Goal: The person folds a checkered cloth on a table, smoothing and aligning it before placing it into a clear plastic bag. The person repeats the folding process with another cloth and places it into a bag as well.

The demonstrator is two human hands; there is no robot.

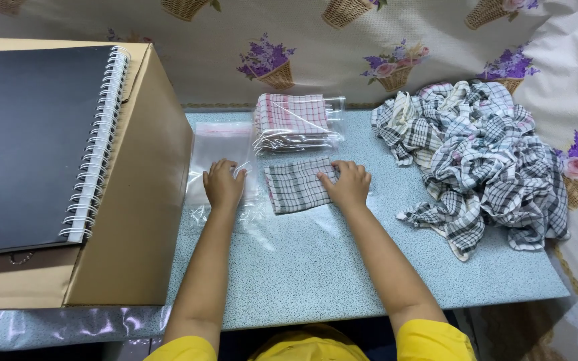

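Observation:
My right hand (350, 183) rests on the right end of a folded grey checked cloth (296, 187) lying on the speckled blue table (302, 267). A clear plastic bag (249, 200) lies around the cloth's left part. My left hand (223, 184) presses down on the bag's left edge, fingers curled on the plastic. Whether the cloth is partly inside the bag is hard to tell.
A stack of bagged red checked cloths (296, 122) sits behind the hands. Empty clear bags (219, 144) lie at the left. A heap of loose checked cloths (476, 154) fills the right. A cardboard box (128, 200) with a black spiral notebook (35, 134) stands at the left.

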